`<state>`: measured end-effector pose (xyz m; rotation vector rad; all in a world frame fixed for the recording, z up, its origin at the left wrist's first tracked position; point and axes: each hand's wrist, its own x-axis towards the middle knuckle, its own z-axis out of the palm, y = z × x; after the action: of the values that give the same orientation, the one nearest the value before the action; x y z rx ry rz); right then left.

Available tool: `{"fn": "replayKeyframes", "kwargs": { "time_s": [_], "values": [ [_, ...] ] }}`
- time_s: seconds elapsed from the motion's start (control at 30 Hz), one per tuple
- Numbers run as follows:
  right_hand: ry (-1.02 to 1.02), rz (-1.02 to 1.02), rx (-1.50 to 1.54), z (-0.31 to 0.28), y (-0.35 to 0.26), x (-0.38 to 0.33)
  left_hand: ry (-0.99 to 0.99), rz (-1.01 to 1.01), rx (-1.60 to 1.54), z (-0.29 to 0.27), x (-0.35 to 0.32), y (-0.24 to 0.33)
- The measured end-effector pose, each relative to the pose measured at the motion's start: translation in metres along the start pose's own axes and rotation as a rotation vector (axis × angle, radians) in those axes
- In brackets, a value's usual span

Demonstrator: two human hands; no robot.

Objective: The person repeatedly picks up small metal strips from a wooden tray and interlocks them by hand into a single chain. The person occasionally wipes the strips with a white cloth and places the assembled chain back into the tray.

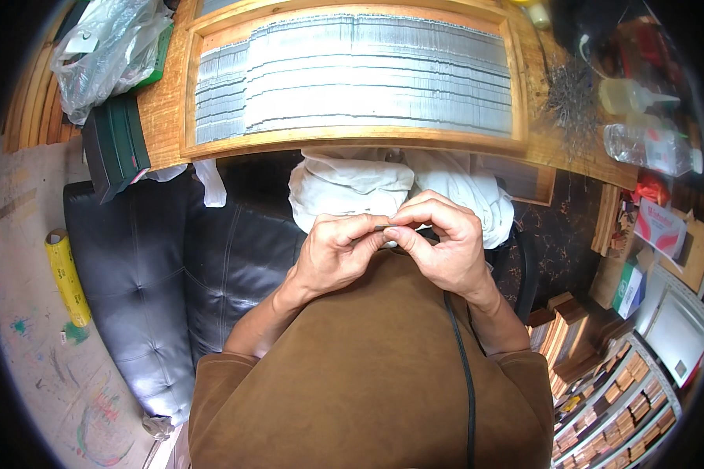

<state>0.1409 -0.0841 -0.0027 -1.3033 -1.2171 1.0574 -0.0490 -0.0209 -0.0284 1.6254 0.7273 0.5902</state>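
Note:
Above my lap, my left hand (343, 248) and my right hand (440, 238) meet, with thumbs and forefingers pinched together. A small thin dark piece (381, 227) shows between the fingertips; most of it is hidden, so its kind is unclear. Both hands appear to grip it. Beyond them, on the wooden table, lies a shallow wooden tray (352, 139) holding rows of tightly packed thin grey metal pieces (383, 74). A white cloth (348, 184) is bunched between my hands and the table.
Thin dark metal bits (572, 102) are heaped right of the tray. Plastic bottles (653, 148) stand at the far right. A plastic bag (109, 59) and a dark green box (117, 144) sit at the left table end. A black padded seat (141, 273) is at my left.

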Motion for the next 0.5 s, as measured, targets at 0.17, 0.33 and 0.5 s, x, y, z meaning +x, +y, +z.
{"fn": "replayKeyframes", "kwargs": {
  "time_s": [0.17,0.33,0.5],
  "values": [
    [0.009,-0.006,0.007,-0.0006,-0.0002,0.0006,0.004,-0.018,-0.01,0.0002,0.0003,0.0046],
    [0.011,0.003,0.024,-0.0006,0.0007,0.0,0.009,-0.021,-0.025,0.0011,-0.0004,0.0033],
    [0.02,0.0,0.035,0.0002,0.0037,-0.0003,0.007,-0.034,-0.024,0.0007,0.0007,0.0072]
  ]
}}
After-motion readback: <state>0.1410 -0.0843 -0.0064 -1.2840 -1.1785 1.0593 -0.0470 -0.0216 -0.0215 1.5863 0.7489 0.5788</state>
